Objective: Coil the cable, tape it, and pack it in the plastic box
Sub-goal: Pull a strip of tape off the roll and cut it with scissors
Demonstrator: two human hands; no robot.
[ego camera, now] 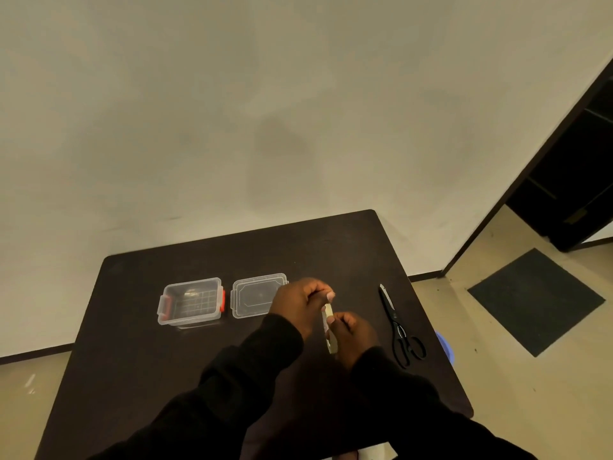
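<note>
The taping step looks to be in hand. Both hands meet just right of the lid (258,295), which lies flat on the bench (139,360) beside the plastic box (190,302). The left hand (298,302) is curled shut, its fingertips pinched near the top of a pale, narrow thing (330,330) — edge-on, it reads as a tape roll or a strip of tape, though I cannot say which. The right hand (351,336) pinches the same thing lower down.

The cable itself is hard to find: if it is coiled, it sits hidden inside the left fist, and no loop shows. The plastic box stands open and looks empty, just left of the lid.

Next, I judge, the tape needs cutting — the scissors (399,327) lie well right of the lid, shut, within reach of the right hand. One hand must let go without the wrap springing loose.
</note>
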